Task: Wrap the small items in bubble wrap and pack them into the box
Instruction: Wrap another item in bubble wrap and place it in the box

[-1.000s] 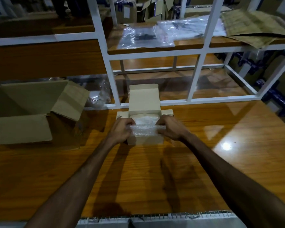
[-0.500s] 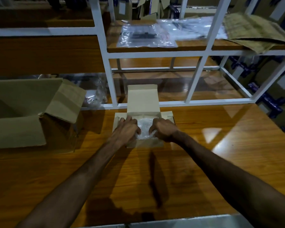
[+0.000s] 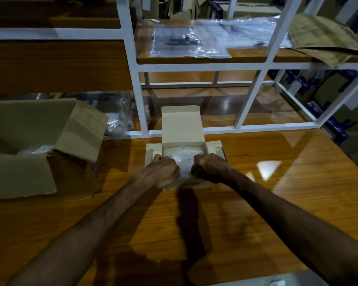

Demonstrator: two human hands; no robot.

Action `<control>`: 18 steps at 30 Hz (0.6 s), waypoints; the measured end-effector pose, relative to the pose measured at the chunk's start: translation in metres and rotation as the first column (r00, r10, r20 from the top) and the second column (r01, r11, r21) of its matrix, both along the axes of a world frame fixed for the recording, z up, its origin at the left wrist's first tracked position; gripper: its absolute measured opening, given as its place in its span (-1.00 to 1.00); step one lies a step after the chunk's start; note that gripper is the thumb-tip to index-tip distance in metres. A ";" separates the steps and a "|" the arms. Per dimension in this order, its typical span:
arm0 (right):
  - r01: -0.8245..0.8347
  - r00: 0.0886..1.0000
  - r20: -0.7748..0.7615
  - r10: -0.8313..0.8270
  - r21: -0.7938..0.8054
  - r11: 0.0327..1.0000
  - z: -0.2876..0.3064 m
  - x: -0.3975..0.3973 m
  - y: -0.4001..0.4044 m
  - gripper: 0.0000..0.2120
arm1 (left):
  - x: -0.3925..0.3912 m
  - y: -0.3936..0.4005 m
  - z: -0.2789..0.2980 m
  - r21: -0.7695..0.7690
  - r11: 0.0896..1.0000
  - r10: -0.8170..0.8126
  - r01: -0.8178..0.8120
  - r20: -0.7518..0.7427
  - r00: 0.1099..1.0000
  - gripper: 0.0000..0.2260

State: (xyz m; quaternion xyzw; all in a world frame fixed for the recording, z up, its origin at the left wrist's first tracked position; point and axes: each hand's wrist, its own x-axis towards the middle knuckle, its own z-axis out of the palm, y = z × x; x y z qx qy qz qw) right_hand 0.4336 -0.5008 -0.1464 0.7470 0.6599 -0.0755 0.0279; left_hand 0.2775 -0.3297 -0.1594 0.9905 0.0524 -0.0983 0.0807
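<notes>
A glossy wooden table [image 3: 246, 203] is being crossed by two bare forearms reaching forward from the near edge, their shadows being cast on the surface between them. At their ends, the left hand [image 3: 163, 172] and the right hand [image 3: 210, 168] are being held close together over a small cardboard box [image 3: 182, 129] standing on the table, each with its fingers curled down onto a bubble-wrapped bundle [image 3: 183, 162]; the bundle is being gripped from both sides and is lying inside the open box, its top showing between the knuckles. The fingertips themselves are being hidden by the backs of the hands. The box's lid flap is being held upright at the far side, and its two side flaps are being spread out flat to left and right. To the left, a large open carton [image 3: 29, 145] is being kept on the table, well apart from the small box, with something pale and crinkled showing inside. Beyond the small box a white metal frame [image 3: 142, 96] is standing, and behind it crumpled clear plastic is lying low on the left. Farther back, on a raised wooden shelf [image 3: 145, 42], clear plastic bags [image 3: 190, 41] are being stored beside a sheet of brown packing paper [image 3: 327, 38]
</notes>
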 end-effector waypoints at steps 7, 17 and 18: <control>0.083 0.996 -0.020 -0.081 0.074 0.994 -0.002 0.006 -0.003 -0.73 | 0.013 0.008 -0.001 -0.130 0.991 0.036 -0.027 0.068 0.997 -0.76; 0.180 0.981 -0.098 -0.168 0.128 0.975 -0.004 0.015 -0.031 -0.78 | 0.023 0.008 -0.008 -0.030 0.988 0.155 -0.153 0.060 0.986 -0.78; 0.173 0.978 -0.139 -0.156 0.114 0.978 -0.005 0.015 -0.032 -0.77 | 0.023 0.005 -0.009 -0.018 0.987 0.161 -0.160 0.083 0.983 -0.79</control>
